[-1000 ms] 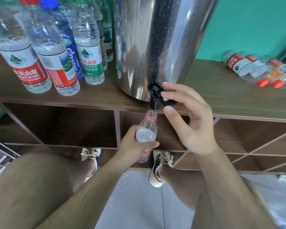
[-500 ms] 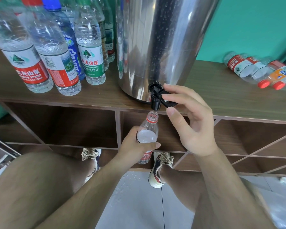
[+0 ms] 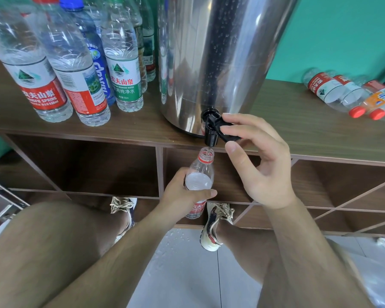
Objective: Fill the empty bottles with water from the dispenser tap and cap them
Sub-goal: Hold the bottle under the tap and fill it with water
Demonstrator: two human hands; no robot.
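Filling one bottle (image 3: 200, 172) under the tap (image 3: 210, 136), gripped by the left hand (image 3: 180, 194), right hand (image 3: 267, 170) pinching the lever (image 3: 218, 125). Nearly full, no cap yet. More empty bottles (image 3: 333, 90) lying on the bench (image 3: 298, 130).

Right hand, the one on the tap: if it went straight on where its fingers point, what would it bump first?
The right hand holds the black tap lever, so it would push into that first; behind it probably the steel dispenser, though depth is unclear.

Bright, even light; glare streaks the steel dispenser (image 3: 220, 63); wide-angle bending at edges
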